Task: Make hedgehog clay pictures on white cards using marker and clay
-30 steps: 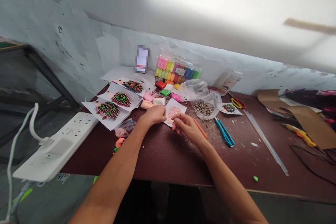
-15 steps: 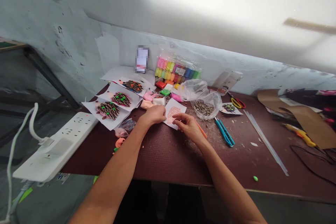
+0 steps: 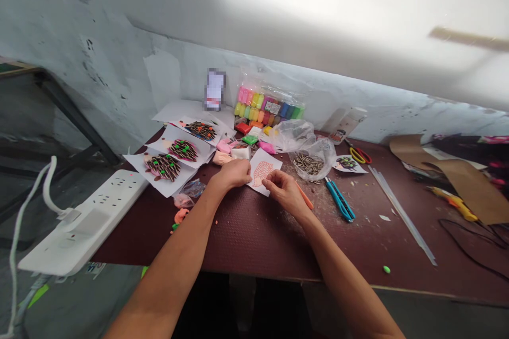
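Note:
A white paper card (image 3: 265, 157) lies on the dark red table, bearing a pinkish-orange hedgehog shape (image 3: 263, 170) with a bumpy pattern. My left hand (image 3: 236, 172) is closed, its curled fingertips at the card's left edge. Over the lower right of the card, my right hand (image 3: 283, 189) pinches thumb and forefinger together; anything between them is too small to make out. An orange stick-like tool (image 3: 305, 197) lies partly hidden behind my right hand. Clay packets, among them a peach one (image 3: 222, 158) and a white one (image 3: 240, 153), sit just beyond my left hand.
Finished-looking spiky hedgehog cards (image 3: 163, 168) lie at the left, beside a white power strip (image 3: 85, 220). Right of the card are a bag of small brown sticks (image 3: 310, 163), a teal cutter (image 3: 340, 200), scissors (image 3: 360, 155), clear glue sticks (image 3: 401, 214) and a yellow glue gun (image 3: 455, 204).
My right thumb and fingers have closed into a pinch and shifted slightly over the card. My left hand has stayed at the card's left edge.

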The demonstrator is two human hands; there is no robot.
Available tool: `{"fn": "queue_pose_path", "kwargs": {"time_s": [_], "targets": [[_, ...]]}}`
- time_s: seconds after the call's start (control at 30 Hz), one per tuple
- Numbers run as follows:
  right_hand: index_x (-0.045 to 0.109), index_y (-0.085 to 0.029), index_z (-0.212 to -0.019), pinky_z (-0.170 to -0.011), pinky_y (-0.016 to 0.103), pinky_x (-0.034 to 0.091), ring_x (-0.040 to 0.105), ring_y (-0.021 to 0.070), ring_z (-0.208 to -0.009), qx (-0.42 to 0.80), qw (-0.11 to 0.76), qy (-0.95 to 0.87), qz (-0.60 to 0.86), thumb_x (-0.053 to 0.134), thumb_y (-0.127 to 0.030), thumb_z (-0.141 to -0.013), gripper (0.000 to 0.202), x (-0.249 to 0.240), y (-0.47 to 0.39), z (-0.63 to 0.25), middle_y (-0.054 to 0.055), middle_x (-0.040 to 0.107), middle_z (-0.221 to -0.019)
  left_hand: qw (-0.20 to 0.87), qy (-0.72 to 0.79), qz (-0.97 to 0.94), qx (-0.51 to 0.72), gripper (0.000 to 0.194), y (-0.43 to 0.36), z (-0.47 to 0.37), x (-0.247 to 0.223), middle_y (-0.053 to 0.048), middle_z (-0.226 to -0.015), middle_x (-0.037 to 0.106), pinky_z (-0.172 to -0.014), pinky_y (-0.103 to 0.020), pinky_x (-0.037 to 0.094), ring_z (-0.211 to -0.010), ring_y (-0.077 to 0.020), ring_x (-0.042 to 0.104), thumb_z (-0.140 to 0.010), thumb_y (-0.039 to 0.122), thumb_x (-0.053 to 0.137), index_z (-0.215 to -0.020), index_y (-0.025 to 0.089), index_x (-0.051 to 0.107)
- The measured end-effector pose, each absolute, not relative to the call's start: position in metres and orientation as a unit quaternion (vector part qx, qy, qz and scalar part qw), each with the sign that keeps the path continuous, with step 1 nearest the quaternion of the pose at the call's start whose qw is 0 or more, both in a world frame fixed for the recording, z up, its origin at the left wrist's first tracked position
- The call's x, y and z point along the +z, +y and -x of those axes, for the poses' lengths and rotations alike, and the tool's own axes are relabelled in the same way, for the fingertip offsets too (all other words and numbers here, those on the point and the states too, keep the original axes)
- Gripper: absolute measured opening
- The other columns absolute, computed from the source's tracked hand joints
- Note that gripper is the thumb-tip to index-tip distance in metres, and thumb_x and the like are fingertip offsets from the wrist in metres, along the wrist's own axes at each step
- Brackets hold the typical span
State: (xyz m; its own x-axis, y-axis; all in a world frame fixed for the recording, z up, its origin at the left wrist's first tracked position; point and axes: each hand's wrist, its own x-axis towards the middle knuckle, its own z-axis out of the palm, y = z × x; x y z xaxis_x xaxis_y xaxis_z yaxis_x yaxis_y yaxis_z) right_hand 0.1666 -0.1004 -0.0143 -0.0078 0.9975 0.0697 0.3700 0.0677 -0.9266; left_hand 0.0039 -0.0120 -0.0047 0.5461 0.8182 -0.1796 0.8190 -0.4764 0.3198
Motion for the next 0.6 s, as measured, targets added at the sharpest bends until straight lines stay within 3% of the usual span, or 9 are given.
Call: {"fn": "queue_pose_path", "kwargs": {"time_s": [0.17, 0.33, 0.6], "targets": [[0.055, -0.02, -0.078, -0.045, 0.021, 0.031, 0.041, 0.0087, -0.049, 0.418, 0.423, -0.569, 0.568, 0.059, -0.035, -0.074, 0.016, -0.0158, -0.099, -0.1674, -0.005, 0.055, -0.062, 0.186, 0.476, -0.859, -0.009, 0.024, -0.0118, -0.0044, -0.0042, -0.011, -0.095, 0.075, -0.072, -0.027, 0.048, -0.092, -0.024, 0.068, -0.074, 0.024, 0.059, -0.091, 0.017, 0.075], [0.061, -0.017, -0.088, -0.043, 0.02, 0.03, 0.041, 0.007, -0.045, 0.457, 0.417, -0.546, 0.565, 0.055, -0.038, -0.077, 0.024, -0.0171, -0.0986, -0.1677, -0.002, 0.06, -0.069, 0.188, 0.477, -0.859, -0.008, 0.025, -0.0113, -0.0047, -0.0044, -0.011, -0.095, 0.075, -0.072, -0.027, 0.048, -0.092, -0.024, 0.068, -0.074, 0.024, 0.059, -0.092, 0.017, 0.075], [0.07, -0.015, -0.104, -0.044, 0.021, 0.024, 0.035, 0.0077, -0.047, 0.446, 0.403, -0.57, 0.56, 0.059, -0.044, -0.08, 0.039, -0.0213, -0.0977, -0.1728, -0.006, 0.044, -0.056, 0.185, 0.473, -0.861, -0.008, 0.025, -0.0109, -0.0043, -0.0057, -0.011, -0.094, 0.075, -0.072, -0.027, 0.048, -0.092, -0.0244, 0.068, -0.075, 0.025, 0.059, -0.092, 0.017, 0.075]]}}
